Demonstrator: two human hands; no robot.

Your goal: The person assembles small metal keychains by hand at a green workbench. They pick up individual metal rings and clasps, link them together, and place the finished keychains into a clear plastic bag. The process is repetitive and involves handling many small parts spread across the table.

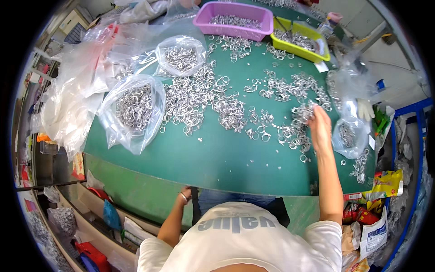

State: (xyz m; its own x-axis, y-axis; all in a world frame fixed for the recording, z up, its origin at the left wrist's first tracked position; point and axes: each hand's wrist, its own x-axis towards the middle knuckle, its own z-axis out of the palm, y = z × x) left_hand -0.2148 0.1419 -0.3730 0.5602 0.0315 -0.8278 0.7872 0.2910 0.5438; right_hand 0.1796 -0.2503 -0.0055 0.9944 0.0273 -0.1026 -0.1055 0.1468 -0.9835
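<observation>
A broad green worktop (217,158), strewn with silvery metal rings (188,97).
A purple basket (233,31) stands along the far side, and an open clear bag (108,113) of rings sits at left. The right hand (320,127) is at a ring cluster on the right, its fingers curled against it; whether they grip any, I cannot tell. The left hand (185,196) is low by the near edge, fingers unclear. Cupping low and loosely should limit spilling and tangling.
</observation>
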